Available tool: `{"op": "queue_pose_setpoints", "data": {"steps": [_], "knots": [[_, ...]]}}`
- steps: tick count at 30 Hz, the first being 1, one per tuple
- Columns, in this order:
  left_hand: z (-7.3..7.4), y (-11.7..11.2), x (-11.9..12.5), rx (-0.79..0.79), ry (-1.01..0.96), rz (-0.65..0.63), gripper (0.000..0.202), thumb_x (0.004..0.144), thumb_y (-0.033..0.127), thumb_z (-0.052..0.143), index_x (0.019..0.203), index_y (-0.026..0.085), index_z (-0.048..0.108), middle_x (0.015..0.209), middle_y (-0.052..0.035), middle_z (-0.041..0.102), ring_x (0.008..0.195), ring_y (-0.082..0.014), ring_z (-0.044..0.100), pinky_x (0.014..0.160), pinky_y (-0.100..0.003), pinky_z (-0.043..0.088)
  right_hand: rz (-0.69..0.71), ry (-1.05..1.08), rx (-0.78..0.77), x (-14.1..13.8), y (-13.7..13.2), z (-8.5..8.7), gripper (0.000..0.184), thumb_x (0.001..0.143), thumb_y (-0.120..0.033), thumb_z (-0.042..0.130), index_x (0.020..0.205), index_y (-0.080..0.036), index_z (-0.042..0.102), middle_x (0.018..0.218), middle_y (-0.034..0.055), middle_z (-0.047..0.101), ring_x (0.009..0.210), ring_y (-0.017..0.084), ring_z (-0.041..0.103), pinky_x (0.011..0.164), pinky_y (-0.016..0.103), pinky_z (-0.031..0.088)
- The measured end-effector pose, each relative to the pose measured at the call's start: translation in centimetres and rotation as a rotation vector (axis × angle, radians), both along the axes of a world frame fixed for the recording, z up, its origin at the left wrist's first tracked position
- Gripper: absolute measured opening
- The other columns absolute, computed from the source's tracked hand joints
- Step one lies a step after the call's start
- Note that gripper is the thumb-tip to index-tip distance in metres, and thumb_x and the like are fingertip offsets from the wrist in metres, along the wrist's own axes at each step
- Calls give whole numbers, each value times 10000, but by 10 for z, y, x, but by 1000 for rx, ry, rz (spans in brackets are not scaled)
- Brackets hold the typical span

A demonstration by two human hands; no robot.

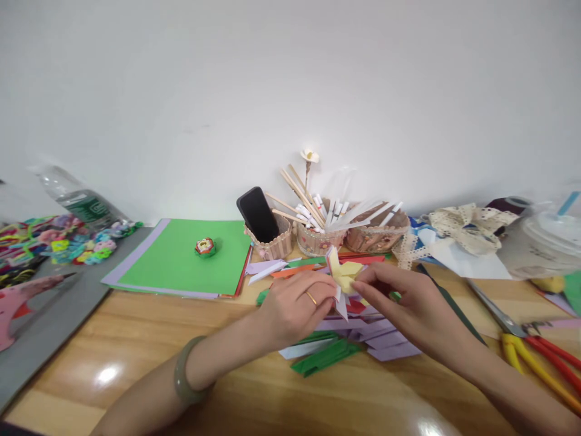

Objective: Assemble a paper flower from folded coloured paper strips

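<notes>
Between my two hands is a small folded paper piece [345, 274] with yellow and white flaps, held above the table. My left hand [295, 306] wears a ring and pinches the piece at its left side. From the right, my right hand [403, 297] grips a yellow flap between thumb and fingers. Beneath them lies a loose pile of folded paper strips in purple [385, 336], green [324, 356], red and white. My fingers hide part of the piece and of the pile.
Green paper sheets [181, 254] bear a small paper flower [206, 246]. Behind my hands, baskets [272, 245] hold a phone [258, 213], sticks and pens. Scissors [503, 318] lie right, near lace ribbon [472, 227] and a lidded cup [554, 233]. Left are a bottle [86, 203] and pink glue gun [22, 303].
</notes>
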State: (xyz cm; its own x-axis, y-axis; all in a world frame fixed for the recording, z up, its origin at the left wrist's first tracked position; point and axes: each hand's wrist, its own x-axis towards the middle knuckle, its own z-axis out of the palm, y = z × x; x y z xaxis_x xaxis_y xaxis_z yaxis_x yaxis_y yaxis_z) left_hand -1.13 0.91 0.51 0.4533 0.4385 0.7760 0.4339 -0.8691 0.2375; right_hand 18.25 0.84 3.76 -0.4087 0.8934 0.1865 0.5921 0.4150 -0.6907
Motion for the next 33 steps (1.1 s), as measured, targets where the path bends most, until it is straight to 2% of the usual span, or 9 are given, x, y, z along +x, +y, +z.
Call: {"op": "queue_pose_setpoints", "data": {"steps": [5,13,20,25,28,30,33], "knots": [[-2,3,0,21,24,29,187,780,-5,447,888,122,531,817,-102,663,790,-158,626,716,-267,529,12,2,-34,5,6,0,254,866,-305,457,673,-179,563,624,2,594,578,131,514,539,241,382],[-1,2,0,66,80,126,210,784,-16,379,857,125,517,793,-103,640,724,-159,599,653,-281,529,-4,-5,-57,6,10,-2,288,868,-340,450,662,-180,570,608,-1,581,557,125,483,508,231,364],[5,2,-2,57,142,103,197,776,-23,394,858,88,535,798,-123,647,747,-174,604,683,-290,532,-12,-37,-38,8,12,-7,288,860,-343,450,649,-178,556,584,-10,548,539,118,452,492,225,349],[3,1,-3,-25,119,104,195,789,-5,388,877,100,527,819,-119,631,764,-179,590,677,-300,516,-33,-28,-72,8,11,-8,271,830,-328,476,629,-176,577,573,-6,561,523,116,462,477,223,349],[0,5,-6,-176,52,64,187,810,15,380,861,133,515,809,-90,614,767,-167,574,685,-296,493,-44,19,-125,8,9,-4,263,803,-337,504,614,-175,589,575,-3,575,524,117,475,474,220,356],[-1,11,-9,-374,-64,-4,140,826,52,407,823,155,501,810,-68,605,767,-152,568,687,-282,475,-86,89,-149,9,9,0,289,788,-370,522,580,-176,578,536,-13,539,498,110,454,456,217,341],[-3,23,-13,-724,-328,-183,81,822,149,509,758,168,463,827,-45,592,750,-129,568,644,-248,454,-239,231,-132,13,11,6,340,779,-432,528,548,-182,540,501,-29,462,476,100,410,439,213,314]]}}
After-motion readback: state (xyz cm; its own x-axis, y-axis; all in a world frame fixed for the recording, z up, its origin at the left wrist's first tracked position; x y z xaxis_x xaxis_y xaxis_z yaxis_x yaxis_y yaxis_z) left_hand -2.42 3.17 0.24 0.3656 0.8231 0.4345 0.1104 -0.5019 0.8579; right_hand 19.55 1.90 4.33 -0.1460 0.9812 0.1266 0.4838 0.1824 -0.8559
